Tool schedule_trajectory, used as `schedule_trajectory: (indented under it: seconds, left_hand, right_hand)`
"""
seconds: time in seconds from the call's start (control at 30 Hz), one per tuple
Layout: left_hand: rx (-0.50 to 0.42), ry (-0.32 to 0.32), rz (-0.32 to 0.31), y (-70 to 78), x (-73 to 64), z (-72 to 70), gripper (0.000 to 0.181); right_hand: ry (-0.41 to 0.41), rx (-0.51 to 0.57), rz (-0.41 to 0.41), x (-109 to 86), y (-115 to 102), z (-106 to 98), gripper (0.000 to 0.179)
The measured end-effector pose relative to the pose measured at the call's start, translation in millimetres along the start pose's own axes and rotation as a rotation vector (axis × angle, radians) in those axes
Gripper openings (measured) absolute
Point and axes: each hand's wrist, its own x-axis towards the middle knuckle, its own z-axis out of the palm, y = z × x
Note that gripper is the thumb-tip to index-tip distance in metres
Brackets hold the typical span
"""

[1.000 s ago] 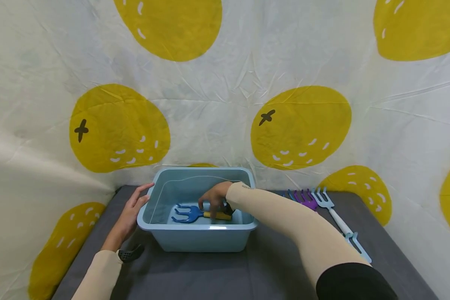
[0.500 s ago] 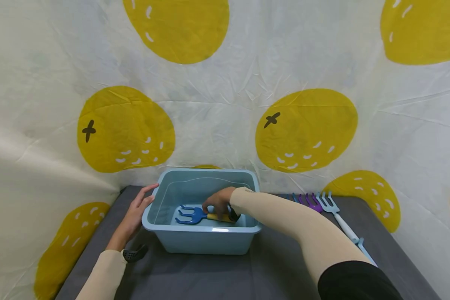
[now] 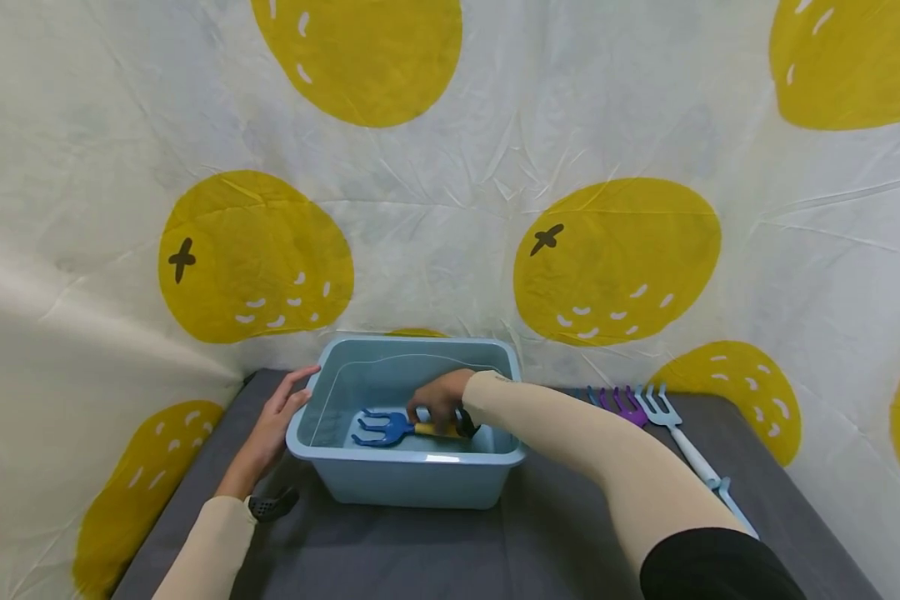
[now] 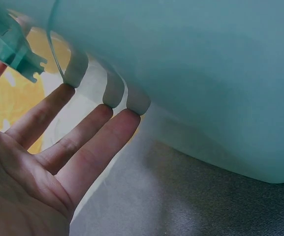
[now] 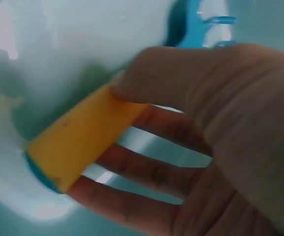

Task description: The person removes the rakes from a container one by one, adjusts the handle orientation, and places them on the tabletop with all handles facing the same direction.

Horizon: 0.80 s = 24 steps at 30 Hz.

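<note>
A light blue plastic basin (image 3: 405, 456) stands on the dark cloth. Inside, near its floor, lies a blue garden hand rake (image 3: 385, 428) with bent tines pointing left. My right hand (image 3: 438, 400) reaches in over the right side and holds the rake's yellow handle (image 5: 85, 135) between thumb and fingers. The right wrist view shows the handle's blue end sticking out past the fingers. At the basin's left side is my left hand (image 3: 273, 417), its fingers extended. In the left wrist view those fingertips (image 4: 131, 118) touch the outer wall, where they are reflected.
Right of the basin lie a light blue fork (image 3: 690, 450) with a pale handle and a purple rake (image 3: 622, 407), partly behind my right sleeve. Another light blue tool (image 3: 733, 504) lies nearer, also partly covered. A lemon-print curtain (image 3: 435, 258) hangs close behind the basin.
The head view has shifted slightly, so everything sits a little farther right. My right fingers have settled around the yellow handle. The left hand stays at the basin's side.
</note>
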Motion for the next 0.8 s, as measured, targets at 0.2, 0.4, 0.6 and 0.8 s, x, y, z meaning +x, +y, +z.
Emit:
schedule_trajectory:
  seconds: [0.2,0.4,0.6,0.8]
  left_hand:
    - [-0.005,-0.004,-0.003,1.3,0.6,-0.8,0.052]
    - [0.005,0.001,-0.004,2.5,0.7,0.3,0.052]
    - [0.007,0.008,-0.004,2.3,-0.5,0.7,0.053]
    - [-0.001,0.003,-0.013,2.4,-1.9,1.1,0.055]
  right_hand:
    - [0.059,-0.078,-0.032,-19.5,-10,-16,0.044]
    - [0.121,-0.064,0.018,-50.4,-18,-41,0.043]
    - [0.157,-0.003,-0.015,-94.5,-26,-62,0.046]
    - [0.222,-0.063,-0.096,-144.1,-24,-74,0.048]
